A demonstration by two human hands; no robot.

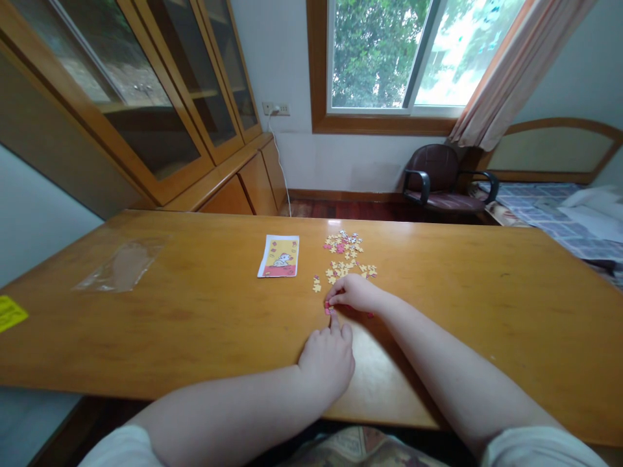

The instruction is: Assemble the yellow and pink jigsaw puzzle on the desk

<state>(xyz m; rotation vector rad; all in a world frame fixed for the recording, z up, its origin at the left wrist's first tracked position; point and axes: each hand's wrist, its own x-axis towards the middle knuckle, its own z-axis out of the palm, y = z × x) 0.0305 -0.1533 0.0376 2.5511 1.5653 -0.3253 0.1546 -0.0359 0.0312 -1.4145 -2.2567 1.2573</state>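
On the near part of the desk point(204, 331), the left hand point(328, 360) has its index finger stretched out onto pink puzzle pieces point(328, 312); whether its curled fingers hold anything cannot be told. Just beyond, the right hand point(357, 293) brings thumb and fingertips together at those same pieces, though its grip is unclear. Farther, slightly left, lie small yellow pieces point(317, 286), with a yellow cluster point(335, 271) to their right. A picture card point(281, 255) rests left of a far mixed pile point(341, 247). Past the desk stands a chair point(435, 172), below the window point(379, 58) and to the right.
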